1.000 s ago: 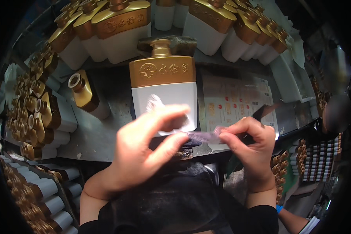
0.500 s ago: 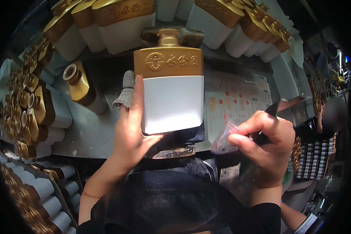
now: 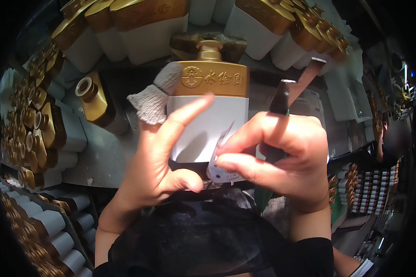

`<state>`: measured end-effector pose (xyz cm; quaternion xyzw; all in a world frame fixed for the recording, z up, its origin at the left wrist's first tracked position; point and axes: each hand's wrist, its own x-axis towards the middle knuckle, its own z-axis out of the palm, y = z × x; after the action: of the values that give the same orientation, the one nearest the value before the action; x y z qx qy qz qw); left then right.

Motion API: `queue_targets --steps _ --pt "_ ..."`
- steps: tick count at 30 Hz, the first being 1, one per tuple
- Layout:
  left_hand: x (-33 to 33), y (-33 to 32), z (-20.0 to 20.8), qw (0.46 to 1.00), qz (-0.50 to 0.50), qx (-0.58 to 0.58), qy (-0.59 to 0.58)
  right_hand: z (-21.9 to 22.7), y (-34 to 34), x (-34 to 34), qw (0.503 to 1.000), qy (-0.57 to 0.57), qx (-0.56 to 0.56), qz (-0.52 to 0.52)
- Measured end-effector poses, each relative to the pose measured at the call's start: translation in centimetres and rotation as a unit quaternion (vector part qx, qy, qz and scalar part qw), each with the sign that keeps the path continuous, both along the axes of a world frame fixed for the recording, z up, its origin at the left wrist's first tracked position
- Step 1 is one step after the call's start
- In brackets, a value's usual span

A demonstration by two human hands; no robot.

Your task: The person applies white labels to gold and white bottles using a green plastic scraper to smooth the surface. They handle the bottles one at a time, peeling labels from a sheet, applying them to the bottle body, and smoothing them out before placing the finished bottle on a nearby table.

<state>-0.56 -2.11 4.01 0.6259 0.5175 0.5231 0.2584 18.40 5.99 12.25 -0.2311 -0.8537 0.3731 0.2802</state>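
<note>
A flat bottle (image 3: pixel 185 127) with a gold shoulder and neck and a white body stands facing me at the middle of the bench. My left hand (image 3: pixel 155 159) is open in front of its left side, thumb and forefinger spread. A grey knitted finger cover (image 3: pixel 152 94) on that hand overlaps the bottle's left edge; I cannot tell if it touches. Between thumb and forefinger, my right hand (image 3: pixel 284 159) pinches a small see-through printed film (image 3: pixel 221 171) before the bottle's lower right. A flat metal tool with two ends (image 3: pixel 302 78) sticks up from behind the right hand's fingers.
Another gold-and-white bottle (image 3: pixel 97 104) stands to the left. Rows of similar bottles (image 3: pixel 148 32) line the back, with more at both sides. Behind my right hand lies a pale printed sheet (image 3: pixel 312 104). Stacked bottles (image 3: pixel 55 231) fill the lower left.
My left hand has let go of the bottle and opened. The bottle sits slightly lower and further right. My right hand has brought the film leftward, close to the bottle's front.
</note>
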Motion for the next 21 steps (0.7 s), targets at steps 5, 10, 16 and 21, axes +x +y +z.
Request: queue_targets --steps 5,10,16,21 --pt "-0.3 -0.1 1.0 0.988 0.008 -0.026 -0.151 -0.8 0.5 2.0 0.971 0.009 -0.207 -0.122" --pt "-2.0 -1.0 -2.9 0.972 0.17 0.023 -0.161 -0.6 8.3 11.9 0.947 -0.11 0.026 -0.301" --pt "-2.7 1.5 -4.5 0.964 0.239 0.02 -0.112 3.0 24.2 38.3 0.82 -0.178 0.1 -0.535" --pt "-2.7 2.7 -2.0 0.939 0.342 -0.019 -0.021 -4.3 34.1 49.8 0.664 -0.279 0.106 -0.685"
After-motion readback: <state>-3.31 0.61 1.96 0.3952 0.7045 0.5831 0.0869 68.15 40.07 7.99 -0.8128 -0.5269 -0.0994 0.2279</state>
